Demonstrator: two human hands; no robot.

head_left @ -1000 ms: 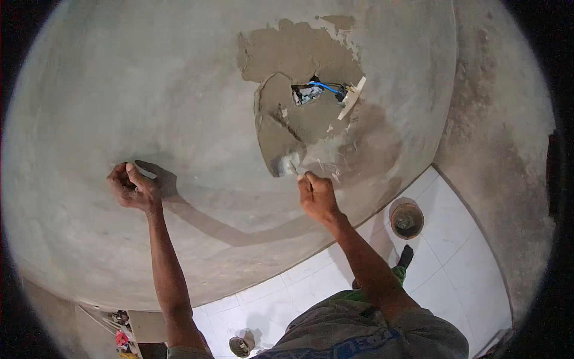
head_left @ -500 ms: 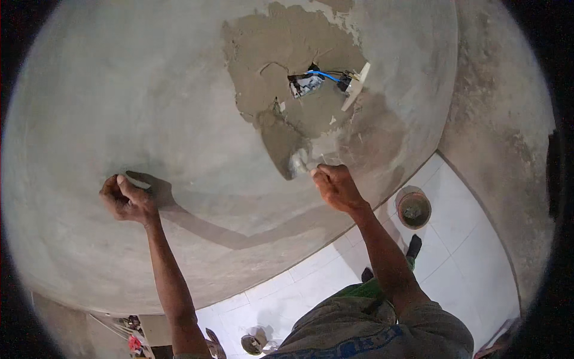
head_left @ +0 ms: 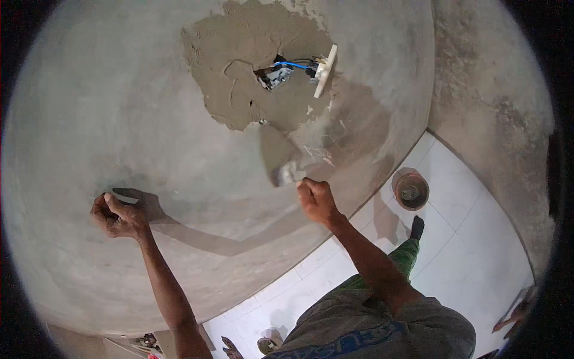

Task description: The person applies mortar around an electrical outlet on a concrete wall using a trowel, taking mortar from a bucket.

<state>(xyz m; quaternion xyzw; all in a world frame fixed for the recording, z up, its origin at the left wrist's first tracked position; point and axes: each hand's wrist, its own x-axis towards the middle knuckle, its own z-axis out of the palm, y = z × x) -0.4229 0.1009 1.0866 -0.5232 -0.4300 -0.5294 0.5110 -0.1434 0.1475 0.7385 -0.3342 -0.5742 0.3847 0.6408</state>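
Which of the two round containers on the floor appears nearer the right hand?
The reddish-brown bucket beside the foot, toward the right; the other container, at the lower edge beside the grey shirt, appears farther from the right hand.

Plaster (head_left: pixel 227 72) on wall (head_left: pixel 119 107); trowel (head_left: pixel 277 151) below; bucket (head_left: pixel 424 191) right.

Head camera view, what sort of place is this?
Probably a room being built or renovated: the bare grey wall has a patch of plaster around an open electrical box, with a pale plate out on wires, and a bucket stands on white tiles.
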